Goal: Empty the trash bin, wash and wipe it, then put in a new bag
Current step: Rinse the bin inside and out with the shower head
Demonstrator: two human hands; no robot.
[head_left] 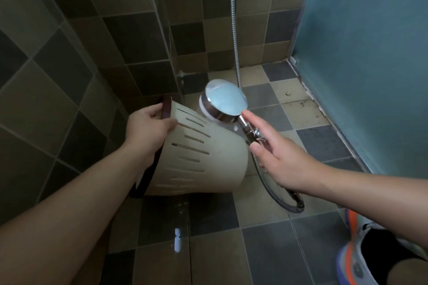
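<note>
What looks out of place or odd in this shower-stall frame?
Little stands out. The trash bin lies tilted on its side, gripped at the rim by the left hand, as washing would need. The shower head faces upward, away from the bin. Small dark debris sits on the floor tiles.

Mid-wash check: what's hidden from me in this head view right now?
- Inside of the cream slotted plastic bin: mouth faces away.
- Spray face of the chrome shower head: pressed toward the bin; water flow unclear.
- Right hand: its grip on the handle is hidden underneath.
- Left hand: fingertips behind the rim.
</note>
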